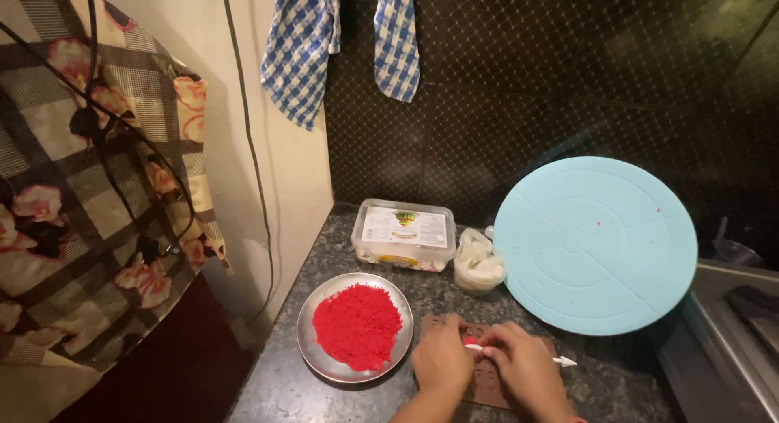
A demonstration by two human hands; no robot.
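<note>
Both my hands rest on a brown mould [489, 384] with small shaped cavities, lying on the dark granite counter [276, 390]. My left hand [442, 360] presses on the mould's left part, its fingertips at a small red lump [470, 341] of crumb. My right hand [523, 368] grips a thin white tool [563, 360] whose pointed tip sticks out to the right. Left of the mould, a round steel plate [312, 340] holds a heap of red crumbs [358, 325].
A clear lidded plastic box [403, 234] and a knotted white plastic bag [478, 263] stand behind the plate. A light blue round turntable [595, 244] leans at the right, by a steel sink edge [714, 342]. Checked cloths [302, 49] hang above; floral fabric [89, 187] hangs left.
</note>
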